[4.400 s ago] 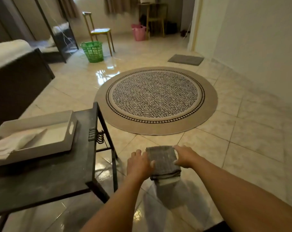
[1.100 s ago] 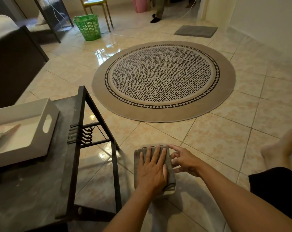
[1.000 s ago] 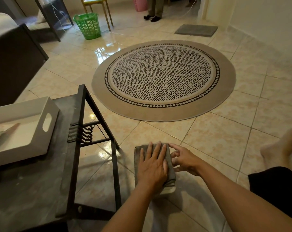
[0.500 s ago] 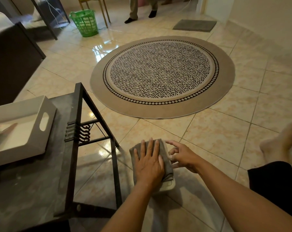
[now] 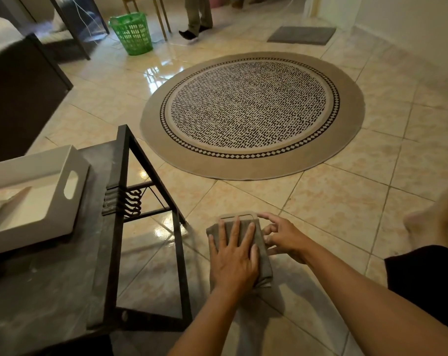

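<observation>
A dark table (image 5: 51,291) stands just left of the folded grey towel (image 5: 265,258), which lies on the tiled floor near the round rug (image 5: 252,116). As before, the left hand (image 5: 233,258) presses flat and relaxed on it. The right hand (image 5: 282,237) curls against its right edge; whether it pinches, I cannot tell. The white tray (image 5: 74,160) holds a pale cloth (image 5: 7,199).

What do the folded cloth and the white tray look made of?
Folded cloth: probably grey terry-like fabric, matte, with soft rounded fold edges. Tray: white plastic or painted wood, cannot tell which; smooth, faintly glossy walls, cut-out handle.
</observation>
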Demonstrator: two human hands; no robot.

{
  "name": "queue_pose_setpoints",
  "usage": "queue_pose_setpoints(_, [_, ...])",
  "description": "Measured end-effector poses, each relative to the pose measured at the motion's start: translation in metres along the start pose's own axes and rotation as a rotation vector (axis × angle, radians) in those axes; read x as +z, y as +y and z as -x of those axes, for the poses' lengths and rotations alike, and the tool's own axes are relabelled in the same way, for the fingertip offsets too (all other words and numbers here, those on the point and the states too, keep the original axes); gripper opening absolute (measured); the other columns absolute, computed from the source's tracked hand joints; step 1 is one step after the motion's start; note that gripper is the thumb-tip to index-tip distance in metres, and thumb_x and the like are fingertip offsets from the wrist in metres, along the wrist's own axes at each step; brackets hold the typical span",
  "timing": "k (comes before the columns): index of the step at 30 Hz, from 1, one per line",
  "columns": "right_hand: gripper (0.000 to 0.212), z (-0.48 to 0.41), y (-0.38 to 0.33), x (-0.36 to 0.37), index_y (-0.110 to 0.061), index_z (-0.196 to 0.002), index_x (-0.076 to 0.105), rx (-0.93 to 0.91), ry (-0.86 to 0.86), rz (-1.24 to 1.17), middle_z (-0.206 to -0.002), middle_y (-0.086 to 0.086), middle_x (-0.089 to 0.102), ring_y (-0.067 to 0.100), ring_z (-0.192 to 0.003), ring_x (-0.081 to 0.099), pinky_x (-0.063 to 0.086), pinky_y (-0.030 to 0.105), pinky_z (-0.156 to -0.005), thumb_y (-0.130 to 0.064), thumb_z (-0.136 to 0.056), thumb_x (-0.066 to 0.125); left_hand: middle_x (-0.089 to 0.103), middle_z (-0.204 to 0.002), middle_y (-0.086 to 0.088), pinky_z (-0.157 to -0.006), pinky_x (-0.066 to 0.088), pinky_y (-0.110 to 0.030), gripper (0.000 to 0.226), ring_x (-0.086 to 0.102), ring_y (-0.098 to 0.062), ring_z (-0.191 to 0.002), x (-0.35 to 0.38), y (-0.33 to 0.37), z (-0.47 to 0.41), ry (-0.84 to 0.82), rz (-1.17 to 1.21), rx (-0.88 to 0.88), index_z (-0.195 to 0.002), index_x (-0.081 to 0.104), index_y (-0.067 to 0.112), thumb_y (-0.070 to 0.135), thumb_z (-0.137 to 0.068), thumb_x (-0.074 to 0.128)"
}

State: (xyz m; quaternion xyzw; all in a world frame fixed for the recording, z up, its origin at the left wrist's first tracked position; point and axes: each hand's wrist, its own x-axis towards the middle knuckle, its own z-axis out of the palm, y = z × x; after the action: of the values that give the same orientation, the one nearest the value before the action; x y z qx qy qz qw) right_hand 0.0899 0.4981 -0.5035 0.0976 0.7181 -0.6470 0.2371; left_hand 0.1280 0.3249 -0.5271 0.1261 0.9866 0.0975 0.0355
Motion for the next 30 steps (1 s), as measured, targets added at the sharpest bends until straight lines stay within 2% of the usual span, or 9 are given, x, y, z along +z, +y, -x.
queue_pose_setpoints(5, [0.07,0.002,-0.003,0.001,-0.024,-0.144,0.043,0.01,-0.006,0.017,-0.101,0.03,0.064,0.026,-0.08,0.07,0.061,0.037,-0.065,0.015,-0.086,0.053,-0.026,-0.16,0.007,-0.116,-0.021,-0.052,0.059,-0.029,-0.027,-0.146,-0.001,0.014,-0.012,-0.025,-0.021,0.054,-0.151,-0.018,0.042,0.052,-0.1,0.01])
queue_pose_setpoints(8, [0.071,0.001,-0.003,0.003,-0.026,-0.144,0.043,0.012,0.01,0.026,-0.085,0.019,0.061,0.023,-0.077,0.067,0.062,0.038,-0.066,0.015,-0.087,0.053,-0.024,-0.161,0.005,-0.118,-0.014,-0.055,0.06,-0.029,-0.026,-0.146,-0.011,0.003,-0.025,-0.039,-0.003,0.007,-0.152,-0.016,0.041,0.05,-0.102,0.015])
queue_pose_setpoints(10, [0.071,0.001,-0.002,0.003,-0.026,-0.144,0.043,0.003,0.023,0.044,-0.082,0.013,0.058,0.021,-0.076,0.064,0.063,0.039,-0.067,0.014,-0.087,0.055,-0.026,-0.16,0.005,-0.118,-0.014,-0.056,0.061,-0.032,-0.025,-0.145,-0.01,-0.002,-0.02,-0.032,0.014,-0.042,-0.152,-0.017,0.04,0.051,-0.1,0.014])
queue_pose_setpoints(14, [0.07,0.0,-0.002,0.003,-0.024,-0.145,0.041,-0.001,0.026,0.049,-0.087,0.017,0.059,0.024,-0.079,0.065,0.063,0.038,-0.067,0.014,-0.087,0.054,-0.028,-0.16,0.007,-0.115,-0.02,-0.054,0.061,-0.036,-0.025,-0.143,0.0,0.007,-0.003,-0.04,0.013,-0.029,-0.151,-0.02,0.042,0.053,-0.097,0.006])
queue_pose_setpoints(17, [0.069,0.002,-0.003,0.004,-0.025,-0.144,0.043,-0.006,0.012,0.041,-0.092,0.023,0.06,0.026,-0.078,0.066,0.061,0.033,-0.062,0.012,-0.087,0.055,-0.024,-0.162,0.006,-0.115,-0.023,-0.053,0.059,-0.034,-0.027,-0.143,-0.001,0.015,-0.013,-0.053,-0.008,0.033,-0.151,-0.019,0.039,0.049,-0.1,0.009])
queue_pose_setpoints(22, [0.069,0.003,-0.002,0.004,-0.025,-0.143,0.045,-0.009,0.035,0.036,-0.082,0.014,0.057,0.023,-0.077,0.062,0.062,0.041,-0.07,0.014,-0.087,0.055,-0.023,-0.162,0.006,-0.118,-0.016,-0.055,0.059,-0.03,-0.024,-0.145,-0.014,-0.002,-0.028,-0.043,0.018,-0.029,-0.153,-0.013,0.039,0.047,-0.102,0.016])
queue_pose_setpoints(25, [0.069,0.001,0.0,0.004,-0.023,-0.144,0.044,-0.016,0.039,0.029,-0.081,0.012,0.056,0.021,-0.075,0.062,0.062,0.039,-0.068,0.014,-0.087,0.056,-0.025,-0.161,0.007,-0.117,-0.015,-0.057,0.061,-0.032,-0.024,-0.145,-0.011,-0.002,-0.012,-0.042,0.039,-0.066,-0.153,-0.015,0.04,0.05,-0.1,0.013])
queue_pose_setpoints(28, [0.07,-0.001,0.0,0.004,-0.023,-0.144,0.044,-0.015,0.034,0.041,-0.081,0.013,0.058,0.021,-0.074,0.063,0.062,0.036,-0.066,0.016,-0.087,0.051,-0.025,-0.161,0.009,-0.115,-0.02,-0.056,0.06,-0.034,-0.026,-0.143,-0.004,0.014,-0.001,-0.074,0.026,-0.024,-0.151,-0.018,0.04,0.052,-0.097,0.006])
queue_pose_setpoints(30, [0.07,0.0,0.0,0.004,-0.023,-0.145,0.043,-0.019,0.027,0.05,-0.082,0.015,0.061,0.022,-0.074,0.065,0.061,0.033,-0.063,0.016,-0.087,0.051,-0.025,-0.161,0.007,-0.117,-0.017,-0.056,0.06,-0.032,-0.028,-0.144,-0.006,0.019,-0.01,-0.08,0.004,-0.004,-0.152,-0.018,0.038,0.049,-0.1,0.008])
